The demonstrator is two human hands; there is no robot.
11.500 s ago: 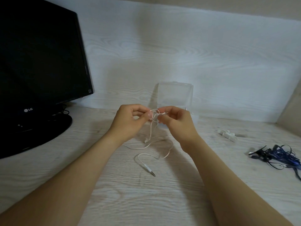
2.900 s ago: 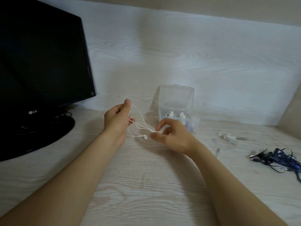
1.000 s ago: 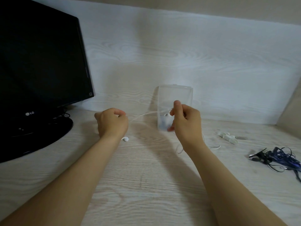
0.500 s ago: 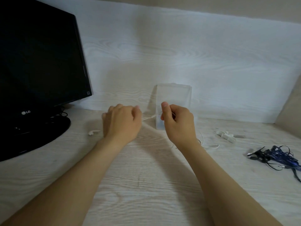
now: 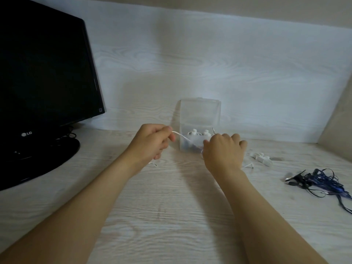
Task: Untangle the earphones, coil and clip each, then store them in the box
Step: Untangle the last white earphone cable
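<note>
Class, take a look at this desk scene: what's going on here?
A person is working on a white earphone cable, held taut between the left hand and right hand in front of the open clear box. Blue earphones lie tangled at the right, untouched; white clips lie right of the box.

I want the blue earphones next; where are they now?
In the head view, the blue earphones lie tangled on the desk at the far right, beyond the white clips and apart from the right hand.
</note>
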